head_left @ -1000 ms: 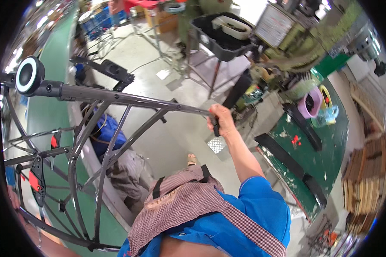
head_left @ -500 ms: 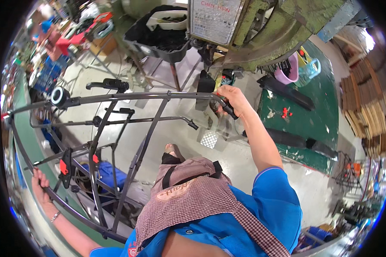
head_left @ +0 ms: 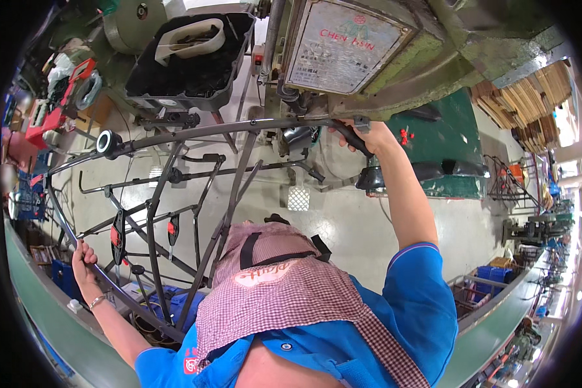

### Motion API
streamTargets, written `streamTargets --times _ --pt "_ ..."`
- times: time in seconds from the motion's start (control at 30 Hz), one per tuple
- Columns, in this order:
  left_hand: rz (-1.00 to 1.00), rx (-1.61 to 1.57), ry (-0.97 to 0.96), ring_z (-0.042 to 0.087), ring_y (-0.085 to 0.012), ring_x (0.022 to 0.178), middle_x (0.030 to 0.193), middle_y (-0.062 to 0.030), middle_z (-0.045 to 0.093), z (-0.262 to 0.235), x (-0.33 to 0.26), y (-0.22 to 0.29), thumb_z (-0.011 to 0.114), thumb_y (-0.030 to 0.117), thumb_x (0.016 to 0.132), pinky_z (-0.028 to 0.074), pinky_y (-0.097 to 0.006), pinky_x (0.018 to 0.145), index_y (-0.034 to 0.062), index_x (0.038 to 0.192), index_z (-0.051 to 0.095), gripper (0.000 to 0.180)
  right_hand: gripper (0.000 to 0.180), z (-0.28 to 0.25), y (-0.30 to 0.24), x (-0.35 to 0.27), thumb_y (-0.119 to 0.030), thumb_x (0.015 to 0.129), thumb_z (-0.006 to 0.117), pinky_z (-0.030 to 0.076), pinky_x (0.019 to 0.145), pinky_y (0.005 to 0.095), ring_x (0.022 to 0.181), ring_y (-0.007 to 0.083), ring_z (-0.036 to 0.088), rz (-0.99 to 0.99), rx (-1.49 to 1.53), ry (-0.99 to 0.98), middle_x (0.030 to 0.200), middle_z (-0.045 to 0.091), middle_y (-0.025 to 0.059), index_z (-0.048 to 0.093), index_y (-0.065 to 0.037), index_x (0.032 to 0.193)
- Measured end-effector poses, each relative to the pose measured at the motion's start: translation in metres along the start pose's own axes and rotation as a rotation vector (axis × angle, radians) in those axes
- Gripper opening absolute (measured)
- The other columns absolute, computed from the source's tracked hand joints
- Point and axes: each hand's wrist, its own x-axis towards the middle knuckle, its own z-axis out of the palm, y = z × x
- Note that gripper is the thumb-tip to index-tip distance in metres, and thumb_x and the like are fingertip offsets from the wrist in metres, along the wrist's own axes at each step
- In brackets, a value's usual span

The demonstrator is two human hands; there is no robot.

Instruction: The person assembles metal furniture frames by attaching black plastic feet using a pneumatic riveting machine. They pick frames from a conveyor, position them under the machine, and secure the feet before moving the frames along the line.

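A large frame of dark grey metal tubes (head_left: 207,131) spans the left half of the view, held between both my hands. My left hand (head_left: 85,258) is closed around its outer tube at the far left. Beyond it, red and black fittings (head_left: 116,236) sit on the inner bars. My right hand (head_left: 363,137) grips the bent end of the top tube by its black handle (head_left: 352,138), below the green machine; part of the fingers is hidden behind it. A black round piece with a white ring (head_left: 114,146) sits on the top tube.
The worn green machine (head_left: 394,103) with a metal plaque (head_left: 343,48) stands straight ahead. Left of it is a black bin (head_left: 181,99) holding a white container (head_left: 207,44). A green surface (head_left: 456,145) with small red pieces lies right, near stacked cardboard (head_left: 524,100). A metal pedal (head_left: 298,198) is on the floor.
I have moved closer to the machine, and the frame's handle end is now right beneath its edge. My view has turned; both hands keep their hold on the frame.
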Motion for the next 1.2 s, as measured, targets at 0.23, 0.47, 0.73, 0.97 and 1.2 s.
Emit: streamTargets --times 0.23,0.47,0.73,0.97,1.2 --pt "-0.041 0.031 -0.051 0.032 -0.0042 0.051 0.069 0.0046 0.037 0.016 0.051 0.003 0.059 0.023 0.094 0.029 -0.020 0.045 0.0091 0.082 0.046 0.022 0.023 0.012 0.031 0.006 -0.023 0.093 0.056 0.043 0.038 0.0274 0.052 0.0141 0.060 -0.042 -0.066 0.103 0.083 0.068 0.0090 0.063 -0.003 0.102" --pt "-0.034 0.021 -0.070 0.033 -0.0040 0.051 0.069 0.0043 0.038 0.019 0.059 0.000 0.059 0.023 0.094 0.030 -0.019 0.044 0.0084 0.087 0.049 0.020 0.022 0.035 0.063 0.030 -0.019 0.085 0.067 0.049 0.077 0.0337 0.082 0.0195 0.064 -0.461 -0.429 0.393 0.086 0.068 0.0064 0.065 -0.002 0.098" --pt "-0.040 0.008 -0.082 0.034 -0.0044 0.051 0.069 0.0031 0.039 0.016 0.065 -0.002 0.059 0.023 0.094 0.031 -0.019 0.044 0.0066 0.091 0.050 0.019 0.028 0.084 0.033 0.021 -0.030 0.082 0.069 0.051 0.068 0.0394 0.077 0.0352 0.063 -0.710 -0.874 0.382 0.081 0.066 0.0155 0.067 -0.003 0.087" --pt "-0.058 -0.007 -0.072 0.034 -0.0034 0.051 0.069 0.0038 0.039 0.009 0.063 -0.005 0.060 0.023 0.094 0.032 -0.019 0.044 0.0072 0.095 0.050 0.018 0.053 0.050 0.028 -0.018 -0.051 0.085 0.061 0.050 0.074 0.0456 0.086 0.0405 0.062 -0.244 -1.110 0.465 0.082 0.065 0.0221 0.062 -0.001 0.102" --pt "-0.058 -0.002 -0.065 0.033 -0.0030 0.051 0.069 0.0040 0.038 0.004 0.068 -0.004 0.060 0.022 0.094 0.030 -0.018 0.044 0.0064 0.095 0.051 0.018 0.046 0.030 0.041 -0.025 -0.045 0.090 0.058 0.047 0.072 0.0447 0.083 0.0410 0.062 -0.105 -0.917 0.326 0.083 0.064 0.0224 0.059 -0.001 0.104"
